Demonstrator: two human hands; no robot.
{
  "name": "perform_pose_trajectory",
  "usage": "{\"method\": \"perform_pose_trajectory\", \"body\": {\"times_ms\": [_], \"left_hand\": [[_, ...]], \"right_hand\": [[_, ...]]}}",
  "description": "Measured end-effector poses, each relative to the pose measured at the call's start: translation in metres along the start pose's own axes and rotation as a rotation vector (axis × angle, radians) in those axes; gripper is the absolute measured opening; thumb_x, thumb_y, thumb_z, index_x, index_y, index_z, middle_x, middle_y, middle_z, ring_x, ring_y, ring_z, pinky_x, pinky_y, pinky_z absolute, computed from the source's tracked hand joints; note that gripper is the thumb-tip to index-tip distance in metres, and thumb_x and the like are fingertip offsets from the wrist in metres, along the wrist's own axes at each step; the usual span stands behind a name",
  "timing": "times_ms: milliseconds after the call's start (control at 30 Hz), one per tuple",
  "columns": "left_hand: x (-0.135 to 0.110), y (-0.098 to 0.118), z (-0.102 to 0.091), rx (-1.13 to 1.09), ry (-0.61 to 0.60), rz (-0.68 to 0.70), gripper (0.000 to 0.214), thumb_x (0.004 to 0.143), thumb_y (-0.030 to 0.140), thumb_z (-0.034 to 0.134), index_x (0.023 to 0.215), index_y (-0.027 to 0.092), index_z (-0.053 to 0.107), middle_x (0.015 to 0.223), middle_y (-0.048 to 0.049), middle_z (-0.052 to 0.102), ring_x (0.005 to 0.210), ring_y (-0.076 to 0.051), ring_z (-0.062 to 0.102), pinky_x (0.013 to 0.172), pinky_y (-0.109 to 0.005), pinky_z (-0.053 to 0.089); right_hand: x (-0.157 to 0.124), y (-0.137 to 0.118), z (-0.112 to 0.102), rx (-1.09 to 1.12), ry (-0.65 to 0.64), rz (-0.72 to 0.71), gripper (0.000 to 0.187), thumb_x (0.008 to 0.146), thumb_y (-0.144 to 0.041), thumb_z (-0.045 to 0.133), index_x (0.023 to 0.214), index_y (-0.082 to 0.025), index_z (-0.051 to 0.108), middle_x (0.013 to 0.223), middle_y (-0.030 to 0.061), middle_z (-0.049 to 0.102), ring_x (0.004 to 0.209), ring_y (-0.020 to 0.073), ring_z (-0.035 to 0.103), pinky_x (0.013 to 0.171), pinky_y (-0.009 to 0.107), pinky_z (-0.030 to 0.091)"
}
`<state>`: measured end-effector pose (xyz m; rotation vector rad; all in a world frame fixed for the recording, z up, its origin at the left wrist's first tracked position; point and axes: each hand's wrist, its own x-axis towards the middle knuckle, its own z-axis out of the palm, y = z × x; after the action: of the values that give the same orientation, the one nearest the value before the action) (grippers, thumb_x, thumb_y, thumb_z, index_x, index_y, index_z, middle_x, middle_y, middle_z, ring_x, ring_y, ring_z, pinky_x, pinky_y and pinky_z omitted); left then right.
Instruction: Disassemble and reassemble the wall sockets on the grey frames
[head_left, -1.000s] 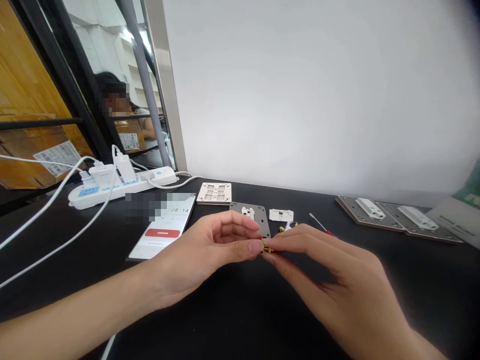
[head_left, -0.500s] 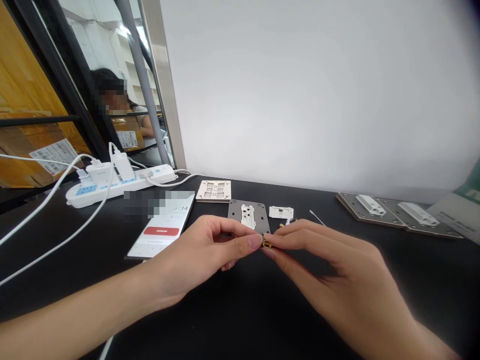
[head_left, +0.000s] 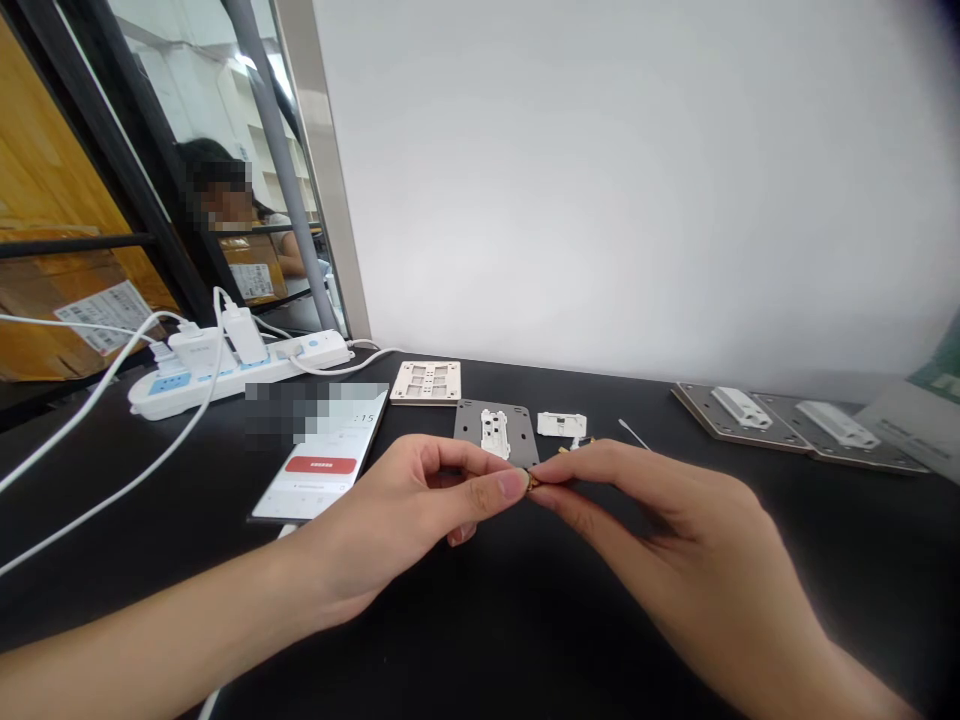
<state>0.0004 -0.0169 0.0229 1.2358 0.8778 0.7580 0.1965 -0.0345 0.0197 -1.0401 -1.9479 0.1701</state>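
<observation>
My left hand (head_left: 409, 510) and my right hand (head_left: 675, 545) meet fingertip to fingertip above the black table (head_left: 480, 620). Both pinch a tiny brass part (head_left: 531, 481) between thumb and forefinger. Just behind them lies a grey metal plate (head_left: 495, 428) with a white insert on it. A small white plastic piece (head_left: 561, 424) and a few loose brass bits (head_left: 579, 441) lie to its right. A thin screwdriver (head_left: 634, 434) lies beyond my right hand.
A phone (head_left: 322, 455) with a lit screen lies at the left. Behind it sit a white power strip (head_left: 232, 365) with chargers and trailing cables, and a white frame (head_left: 426, 382). Two grey plates with white modules (head_left: 795, 425) lie far right. A person sits behind the glass (head_left: 225, 210).
My two hands have stayed together on the brass part, shifting slightly up and turning it a little. The view has drifted a bit; nothing on the table moved.
</observation>
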Motion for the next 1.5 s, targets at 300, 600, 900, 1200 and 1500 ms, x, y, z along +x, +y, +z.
{"method": "perform_pose_trajectory", "body": {"times_ms": [300,600,900,1200,1500], "left_hand": [[0.002,-0.005,0.001,0.117,0.034,-0.015,0.023,0.079,0.037,0.073,0.088,0.017,0.069,0.073,0.0029,0.053,0.064,-0.01,0.041,0.06,-0.024,0.034],[0.002,-0.009,0.001,0.122,0.026,0.021,0.02,0.084,0.038,0.067,0.087,0.018,0.067,0.073,0.0034,0.051,0.064,-0.01,0.04,0.062,-0.024,0.035],[0.018,0.005,0.012,0.51,0.105,0.264,0.024,0.091,0.039,0.058,0.092,0.016,0.065,0.069,0.0024,0.052,0.06,-0.011,0.043,0.056,-0.023,0.038],[0.039,-0.006,0.006,0.933,0.149,0.956,0.014,0.092,0.01,0.055,0.099,0.019,0.064,0.082,0.0002,0.053,0.068,-0.01,0.05,0.06,-0.023,0.041],[0.027,-0.01,0.002,0.848,0.162,0.94,0.008,0.089,0.016,0.063,0.095,0.019,0.068,0.08,-0.0001,0.056,0.067,-0.01,0.051,0.061,-0.022,0.043]], "right_hand": [[-0.005,0.008,0.005,-0.024,-0.106,0.009,0.012,0.089,-0.02,0.058,0.087,-0.025,0.069,0.078,-0.0024,0.072,0.062,0.0126,0.066,0.06,0.023,0.054],[-0.002,0.008,0.007,0.018,-0.058,0.091,0.011,0.083,-0.017,0.064,0.084,-0.026,0.071,0.076,-0.0045,0.074,0.063,0.0131,0.068,0.064,0.022,0.055],[0.003,0.013,0.003,0.18,-0.045,0.291,0.012,0.086,-0.02,0.059,0.078,-0.023,0.068,0.073,-0.0022,0.07,0.066,0.0146,0.063,0.064,0.026,0.049],[0.014,0.022,-0.007,0.547,-0.195,0.523,0.014,0.081,-0.026,0.063,0.071,-0.017,0.067,0.067,0.0008,0.067,0.068,0.0149,0.064,0.068,0.027,0.052],[0.017,0.016,-0.015,0.61,-0.343,0.545,0.019,0.083,-0.034,0.066,0.078,-0.016,0.07,0.07,0.0017,0.069,0.069,0.0138,0.065,0.071,0.026,0.054]]}}
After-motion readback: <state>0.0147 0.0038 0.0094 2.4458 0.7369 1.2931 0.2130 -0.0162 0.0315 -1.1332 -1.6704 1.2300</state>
